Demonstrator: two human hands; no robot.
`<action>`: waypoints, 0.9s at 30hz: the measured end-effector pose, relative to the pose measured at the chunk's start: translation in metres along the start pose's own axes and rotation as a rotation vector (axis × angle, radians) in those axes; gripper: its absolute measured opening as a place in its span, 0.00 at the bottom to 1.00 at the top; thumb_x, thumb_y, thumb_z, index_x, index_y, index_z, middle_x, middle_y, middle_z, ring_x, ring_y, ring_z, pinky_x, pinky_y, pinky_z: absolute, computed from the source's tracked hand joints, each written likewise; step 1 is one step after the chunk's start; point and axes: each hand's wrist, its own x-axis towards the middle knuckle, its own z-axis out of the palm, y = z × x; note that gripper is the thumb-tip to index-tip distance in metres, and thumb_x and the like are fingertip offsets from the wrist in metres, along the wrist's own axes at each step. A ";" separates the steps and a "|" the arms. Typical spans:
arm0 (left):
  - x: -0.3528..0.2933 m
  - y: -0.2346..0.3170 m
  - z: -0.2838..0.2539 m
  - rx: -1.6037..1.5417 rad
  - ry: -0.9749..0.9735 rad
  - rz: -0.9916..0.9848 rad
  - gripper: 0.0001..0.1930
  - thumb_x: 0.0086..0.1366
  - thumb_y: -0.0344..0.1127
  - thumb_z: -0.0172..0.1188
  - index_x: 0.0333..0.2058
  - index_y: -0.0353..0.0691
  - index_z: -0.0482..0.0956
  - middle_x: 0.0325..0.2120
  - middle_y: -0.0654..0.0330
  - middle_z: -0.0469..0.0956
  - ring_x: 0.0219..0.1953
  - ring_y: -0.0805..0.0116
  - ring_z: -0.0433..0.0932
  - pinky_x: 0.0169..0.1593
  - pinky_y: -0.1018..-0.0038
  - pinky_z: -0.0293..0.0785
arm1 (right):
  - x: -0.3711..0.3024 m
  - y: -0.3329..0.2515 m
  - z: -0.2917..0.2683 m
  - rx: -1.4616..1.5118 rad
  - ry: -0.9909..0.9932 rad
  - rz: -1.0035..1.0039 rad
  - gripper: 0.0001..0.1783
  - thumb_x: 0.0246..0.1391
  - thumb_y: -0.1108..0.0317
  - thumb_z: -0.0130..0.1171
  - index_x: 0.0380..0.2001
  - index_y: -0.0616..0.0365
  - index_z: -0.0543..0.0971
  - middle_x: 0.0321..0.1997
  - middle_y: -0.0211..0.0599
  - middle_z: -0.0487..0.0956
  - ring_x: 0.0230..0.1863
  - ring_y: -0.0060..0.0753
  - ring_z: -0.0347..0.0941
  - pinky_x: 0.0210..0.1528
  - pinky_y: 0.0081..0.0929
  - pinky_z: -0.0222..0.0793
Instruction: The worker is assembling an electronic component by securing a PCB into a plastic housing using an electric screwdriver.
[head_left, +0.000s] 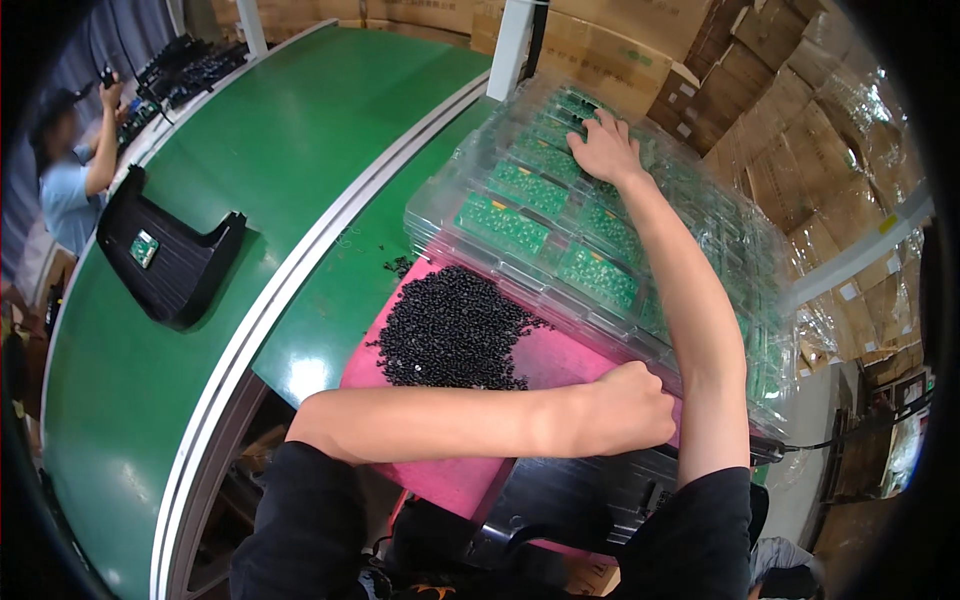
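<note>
My right hand (pixel 606 150) reaches to the far end of a clear plastic tray (pixel 425 213), fingers spread over the green circuit boards (pixel 515 228) lying in its compartments. Whether the fingertips touch a board, I cannot tell. Bent across in front of me, my left arm ends in a closed fist (pixel 635 405) over the pink mat's right part, close to the tray's near edge. What the fist holds, if anything, is hidden. Left of it, a heap of small black screw-like parts (pixel 450 325) covers much of the pink mat (pixel 570 358). Below my left forearm lies a black plastic housing (pixel 570 495).
On the green belt (pixel 330 120) at left rests another black plastic housing (pixel 185 265) with a small board on it. A pale metal rail (pixel 335 220) separates the belt from my bench. Cardboard boxes (pixel 830 200) are stacked at right. A person (pixel 75 190) works at far left.
</note>
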 end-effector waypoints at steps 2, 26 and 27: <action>-0.001 0.001 -0.002 0.008 -0.028 -0.028 0.03 0.49 0.32 0.60 0.21 0.41 0.79 0.20 0.56 0.78 0.26 0.58 0.82 0.26 0.65 0.73 | 0.005 0.009 0.009 -0.034 0.122 -0.091 0.30 0.62 0.53 0.49 0.61 0.60 0.68 0.71 0.40 0.58 0.73 0.41 0.49 0.70 0.52 0.47; 0.028 0.038 -0.033 -0.765 0.021 -0.346 0.14 0.68 0.25 0.52 0.51 0.29 0.73 0.28 0.56 0.82 0.27 0.74 0.79 0.33 0.78 0.77 | -0.402 0.113 -0.153 0.332 0.335 -0.536 0.29 0.38 0.83 0.68 0.49 0.63 0.76 0.50 0.46 0.78 0.50 0.45 0.75 0.49 0.32 0.72; 0.029 0.039 -0.030 -0.776 -0.009 -0.335 0.14 0.68 0.26 0.52 0.52 0.30 0.72 0.28 0.57 0.82 0.27 0.75 0.79 0.32 0.79 0.76 | -0.409 0.119 -0.153 0.265 0.371 -0.484 0.31 0.37 0.81 0.70 0.50 0.63 0.75 0.52 0.46 0.77 0.51 0.46 0.75 0.51 0.33 0.73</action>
